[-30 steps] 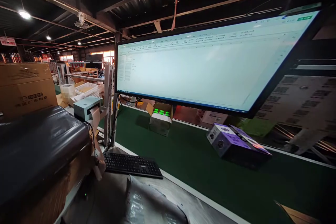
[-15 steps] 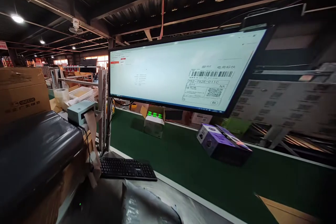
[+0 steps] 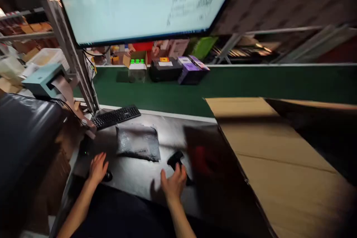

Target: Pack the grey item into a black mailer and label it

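My left hand (image 3: pixel 97 169) hovers or rests at the table's left side, its fingers stretched out and holding nothing. Beside it, partly covered by the hand, is a black computer mouse (image 3: pixel 108 176). My right hand (image 3: pixel 174 185) is open, thumb and fingers apart, right at a black handheld barcode scanner (image 3: pixel 175 158) lying on the metal table (image 3: pixel 167 130). Whether the fingertips touch the scanner I cannot tell. A grey plastic mailer bag (image 3: pixel 139 142) with a barcode label lies flat between and beyond both hands.
A keyboard (image 3: pixel 117 116) sits behind the mailer, below a large monitor (image 3: pixel 134 7). A label printer (image 3: pixel 44 80) stands left. The green conveyor belt (image 3: pixel 156 96) carries boxes, including a purple one (image 3: pixel 192 70). An open cardboard box (image 3: pixel 267 145) takes up the right side.
The view has swung down and to the right, from the monitor to the table. Both my hands have come into view. A black package now shows beside the purple box.
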`<state>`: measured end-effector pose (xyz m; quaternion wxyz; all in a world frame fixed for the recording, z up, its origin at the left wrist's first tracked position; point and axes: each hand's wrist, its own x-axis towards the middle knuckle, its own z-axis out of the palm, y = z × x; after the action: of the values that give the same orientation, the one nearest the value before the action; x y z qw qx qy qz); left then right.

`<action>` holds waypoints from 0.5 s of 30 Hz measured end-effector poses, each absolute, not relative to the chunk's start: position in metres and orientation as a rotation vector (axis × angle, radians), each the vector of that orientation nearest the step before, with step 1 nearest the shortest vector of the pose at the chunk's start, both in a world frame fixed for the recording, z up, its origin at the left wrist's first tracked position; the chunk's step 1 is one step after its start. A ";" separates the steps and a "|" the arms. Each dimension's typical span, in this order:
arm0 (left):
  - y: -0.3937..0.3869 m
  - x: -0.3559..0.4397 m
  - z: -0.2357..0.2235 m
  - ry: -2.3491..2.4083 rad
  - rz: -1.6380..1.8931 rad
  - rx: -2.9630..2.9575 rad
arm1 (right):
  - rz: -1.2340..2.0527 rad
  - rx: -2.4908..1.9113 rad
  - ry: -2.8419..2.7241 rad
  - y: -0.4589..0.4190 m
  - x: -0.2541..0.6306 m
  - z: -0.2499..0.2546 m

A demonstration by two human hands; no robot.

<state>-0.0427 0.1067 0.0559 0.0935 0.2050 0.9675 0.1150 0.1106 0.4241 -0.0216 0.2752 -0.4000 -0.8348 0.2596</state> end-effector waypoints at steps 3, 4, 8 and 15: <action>0.170 -0.057 0.047 2.746 0.397 1.009 | 0.574 -1.458 -2.386 0.465 0.146 -0.029; 0.193 -0.060 0.043 2.697 0.383 1.128 | 0.560 -1.491 -2.467 0.472 0.150 -0.031; 0.254 -0.067 0.028 2.614 0.213 1.298 | 0.504 -1.371 -2.678 0.483 0.126 -0.026; 0.251 -0.100 0.008 2.650 0.290 1.226 | 0.851 -1.720 -2.389 0.509 0.071 -0.003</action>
<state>-0.0995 0.2515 0.0079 0.1036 0.4156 0.8983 0.0982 0.0712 0.5092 -0.0027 0.0388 -0.5609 -0.7790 0.2774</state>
